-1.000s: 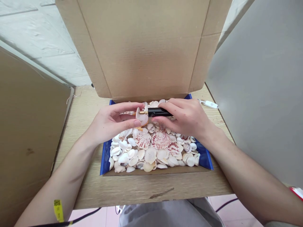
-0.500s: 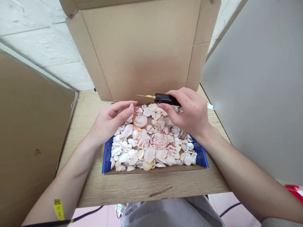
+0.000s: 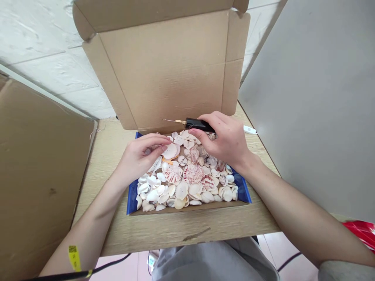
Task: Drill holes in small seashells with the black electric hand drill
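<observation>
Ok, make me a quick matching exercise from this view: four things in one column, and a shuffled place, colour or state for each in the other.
Things
1. black tool
2. left hand
3. cardboard lid
4. large ridged shells

Places, colours, states
A. raised at the back of the box
B. white with red markings
C. gripped in the right hand
D. right at a pale shell

Pairs: 1-C, 2-D, 3-A, 4-B

Both hands (image 3: 227,138) and forearms (image 3: 105,203) are bare. A grey sleeve (image 3: 345,271) shows on the right arm, and a softly creased grey garment (image 3: 213,263) covers the lap. A black cable (image 3: 109,263) bearing a yellow, code-printed label (image 3: 74,259) crosses the left forearm.
</observation>
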